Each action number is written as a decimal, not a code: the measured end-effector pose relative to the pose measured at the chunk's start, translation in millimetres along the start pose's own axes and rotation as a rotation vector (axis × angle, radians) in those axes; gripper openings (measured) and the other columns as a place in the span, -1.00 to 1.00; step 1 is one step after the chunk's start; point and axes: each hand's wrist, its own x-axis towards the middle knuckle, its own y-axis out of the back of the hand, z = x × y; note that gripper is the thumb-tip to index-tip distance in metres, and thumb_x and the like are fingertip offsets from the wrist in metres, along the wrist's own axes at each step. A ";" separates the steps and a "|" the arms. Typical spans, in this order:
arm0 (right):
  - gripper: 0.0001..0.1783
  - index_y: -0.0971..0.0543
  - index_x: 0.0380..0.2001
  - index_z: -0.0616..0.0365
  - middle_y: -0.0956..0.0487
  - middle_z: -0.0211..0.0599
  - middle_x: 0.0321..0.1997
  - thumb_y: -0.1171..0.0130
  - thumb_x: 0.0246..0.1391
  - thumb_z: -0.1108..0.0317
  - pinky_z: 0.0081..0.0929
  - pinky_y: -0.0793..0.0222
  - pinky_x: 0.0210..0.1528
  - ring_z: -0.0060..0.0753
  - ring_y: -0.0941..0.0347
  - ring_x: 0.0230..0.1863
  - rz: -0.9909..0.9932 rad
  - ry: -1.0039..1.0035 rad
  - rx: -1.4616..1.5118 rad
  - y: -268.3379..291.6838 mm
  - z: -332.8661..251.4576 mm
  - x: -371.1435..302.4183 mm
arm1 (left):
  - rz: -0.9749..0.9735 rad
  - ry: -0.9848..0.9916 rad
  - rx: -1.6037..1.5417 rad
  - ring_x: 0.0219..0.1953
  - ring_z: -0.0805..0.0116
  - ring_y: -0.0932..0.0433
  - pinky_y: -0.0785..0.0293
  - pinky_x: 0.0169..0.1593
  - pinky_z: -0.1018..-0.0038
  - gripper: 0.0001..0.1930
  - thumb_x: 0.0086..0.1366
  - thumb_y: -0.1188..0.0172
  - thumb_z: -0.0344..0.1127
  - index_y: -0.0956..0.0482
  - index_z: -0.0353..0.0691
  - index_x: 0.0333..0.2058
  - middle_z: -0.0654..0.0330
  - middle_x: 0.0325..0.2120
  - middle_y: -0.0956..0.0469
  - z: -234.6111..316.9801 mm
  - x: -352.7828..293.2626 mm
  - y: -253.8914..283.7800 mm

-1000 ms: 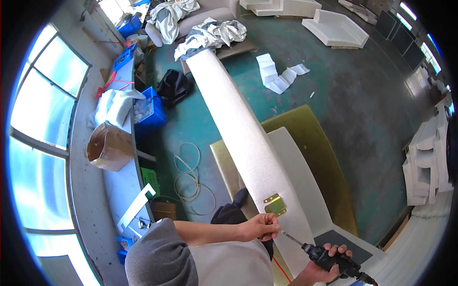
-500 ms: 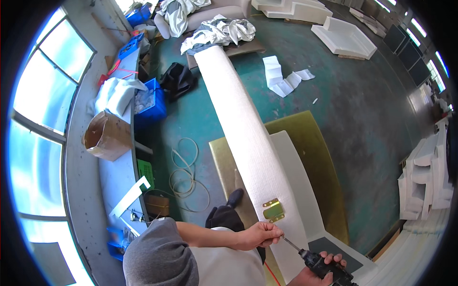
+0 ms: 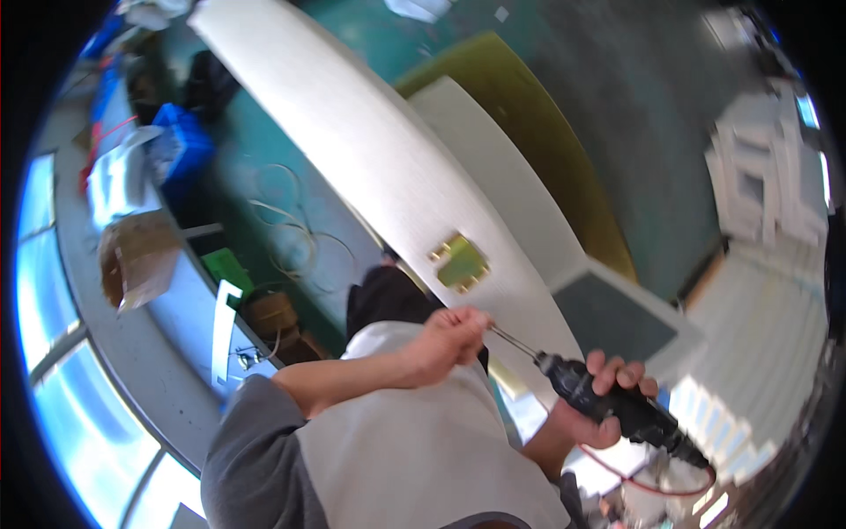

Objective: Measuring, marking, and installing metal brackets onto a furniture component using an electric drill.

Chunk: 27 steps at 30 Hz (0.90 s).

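My right hand (image 3: 577, 425) is wrapped round a black power screwdriver (image 3: 639, 416) with a red hose at its rear end. Its long thin bit (image 3: 515, 341) points left, toward my left hand (image 3: 448, 342). There the thumb and fingers are pinched together at the bit's tip; whatever is between them is too small to make out. Just beyond both hands, a brass-coloured metal bracket (image 3: 463, 266) with tabs lies on the long white fabric-covered piece (image 3: 379, 150). Neither hand touches the bracket.
Right of the long piece are a white panel with a dark grey patch (image 3: 612, 316) and an olive board (image 3: 538, 115). White foam pieces (image 3: 762, 176) are stacked at far right. A bench on the left holds a cardboard box (image 3: 141, 260); a coiled hose (image 3: 286, 225) lies on the floor.
The view has tilted and swung, so the bracket and long piece appear higher and further left. My right hand still grips the screwdriver, and my left fingers stay pinched at its bit tip.
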 end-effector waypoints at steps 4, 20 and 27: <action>-0.41 -0.33 0.01 -0.04 -0.40 -0.31 -0.13 -0.37 -0.09 0.31 -0.29 -0.27 -0.16 -0.42 -0.42 -0.33 -0.028 -0.037 -0.030 1.1 8.2 5.6 | -0.016 0.081 -0.093 -0.66 0.62 -0.02 0.05 -0.57 0.61 -0.76 0.35 -0.12 -0.10 -0.47 -0.14 -0.35 0.47 -0.67 -0.16 11.5 14.9 9.1; -0.45 -0.31 -0.04 -0.02 -0.38 -0.33 -0.13 -0.35 -0.09 0.33 -0.30 -0.21 -0.11 -0.46 -0.42 -0.28 -0.172 -0.042 -0.062 -5.9 13.5 16.3 | 0.022 0.114 -0.197 -0.68 0.64 -0.02 0.07 -0.59 0.62 -0.76 0.34 -0.14 -0.12 -0.50 -0.16 -0.38 0.47 -0.70 -0.15 8.0 25.4 6.2; -0.43 -0.33 -0.04 -0.04 -0.37 -0.34 -0.15 -0.36 -0.13 0.34 -0.26 -0.21 -0.10 -0.44 -0.42 -0.29 -0.171 -0.065 -0.144 -8.2 11.0 9.8 | 0.063 0.268 -0.267 -0.68 0.63 0.04 0.11 -0.60 0.61 -0.74 0.38 -0.07 -0.05 -0.50 -0.10 -0.35 0.50 -0.72 -0.05 7.8 26.5 -3.5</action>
